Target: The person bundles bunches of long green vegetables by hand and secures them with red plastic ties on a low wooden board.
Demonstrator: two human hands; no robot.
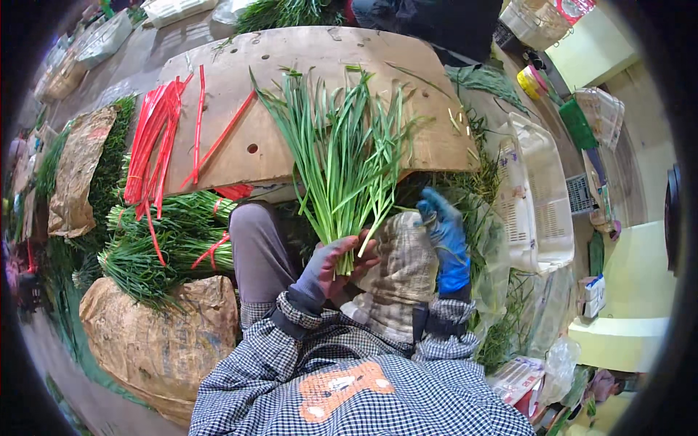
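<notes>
My left hand (326,267), in a grey and reddish glove, is closed around the lower stems of a loose bunch of garlic chives (342,167). The long green leaves fan away from me over a wooden board (225,138), and the pale cut ends stick out by my fingers. To the right of the bunch, apart from it, my right hand (445,240) is raised in a blue glove. Its fingers are loosely bent, and I see nothing in them. Red plastic strips (156,138) lie on the board's left side, some hanging over its edge.
Tied bundles of chives (174,243) are piled at my left, beside brown sacking (167,334). A white plastic basket (534,196) stands at the right. My knee (262,247) is close under the board. A person in dark clothing (443,25) is at the far side.
</notes>
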